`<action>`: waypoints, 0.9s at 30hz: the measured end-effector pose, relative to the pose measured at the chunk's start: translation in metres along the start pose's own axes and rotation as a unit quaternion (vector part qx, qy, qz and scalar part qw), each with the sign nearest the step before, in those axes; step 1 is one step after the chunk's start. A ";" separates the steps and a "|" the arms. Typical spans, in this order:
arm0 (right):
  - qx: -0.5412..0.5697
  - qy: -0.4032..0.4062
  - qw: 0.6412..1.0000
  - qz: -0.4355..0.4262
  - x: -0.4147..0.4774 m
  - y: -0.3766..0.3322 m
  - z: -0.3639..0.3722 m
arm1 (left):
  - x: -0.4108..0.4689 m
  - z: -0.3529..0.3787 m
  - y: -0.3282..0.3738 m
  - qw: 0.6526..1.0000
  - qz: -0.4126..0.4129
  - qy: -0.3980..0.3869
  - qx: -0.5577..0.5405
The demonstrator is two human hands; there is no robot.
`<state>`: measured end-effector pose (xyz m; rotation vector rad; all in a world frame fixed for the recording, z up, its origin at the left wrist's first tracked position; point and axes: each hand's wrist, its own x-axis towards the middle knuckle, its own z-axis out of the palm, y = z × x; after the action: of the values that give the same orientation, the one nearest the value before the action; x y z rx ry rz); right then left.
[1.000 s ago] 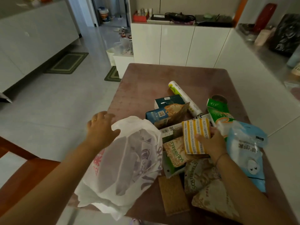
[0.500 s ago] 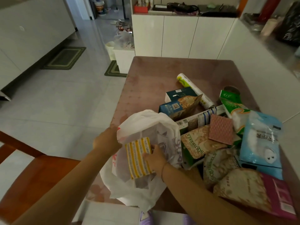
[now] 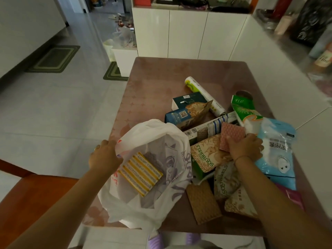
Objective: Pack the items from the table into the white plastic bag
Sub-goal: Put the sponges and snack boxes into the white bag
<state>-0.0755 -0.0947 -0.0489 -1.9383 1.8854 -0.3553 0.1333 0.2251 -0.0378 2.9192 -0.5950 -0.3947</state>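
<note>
1. The left hand (image 3: 105, 155) grips the rim of the white plastic bag (image 3: 125, 211), holding its mouth wide.
2. The right hand (image 3: 246, 150) grasps the near edge of a pink sponge pad (image 3: 231, 134) lying on the snack packets (image 3: 206, 155).
3. A yellow-striped pad (image 3: 142, 174) lies inside the bag.
4. The bag sits at the near left edge of the surface (image 3: 161, 78), with a brown pad (image 3: 203, 202) just to its right.

A home's dining area: glossy white cabinets (image 3: 186, 33) line the back wall, green mats (image 3: 53, 59) lie on a pale tiled floor (image 3: 53, 114), and a wooden chair (image 3: 36, 194) stands beside a bench (image 3: 161, 78) strewn with snack packets (image 3: 206, 155).
</note>
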 end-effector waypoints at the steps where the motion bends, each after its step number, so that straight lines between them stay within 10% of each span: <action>1: 0.004 -0.010 1.000 0.000 0.004 0.003 0.002 | -0.002 0.001 0.000 1.000 -0.007 -0.005 0.003; 11: 0.223 -0.118 0.967 -0.028 0.012 0.011 -0.028 | -0.008 0.012 0.003 0.998 -0.054 -0.011 0.012; 15: 0.314 -0.350 0.881 -0.059 -0.050 0.026 -0.059 | -0.007 0.011 0.003 0.998 -0.054 0.006 0.011; 19: 0.183 -0.485 0.853 -0.061 -0.112 0.060 -0.042 | -0.007 0.008 0.005 0.998 -0.058 0.011 0.020; 27: -0.076 -0.315 0.937 -0.132 -0.146 0.088 0.039 | -0.020 0.007 0.012 0.999 -0.033 -0.001 0.008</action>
<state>-0.1435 0.0547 -0.1088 -2.0773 1.2682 0.3235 0.1091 0.2220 -0.0377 2.9600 -0.5068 -0.4029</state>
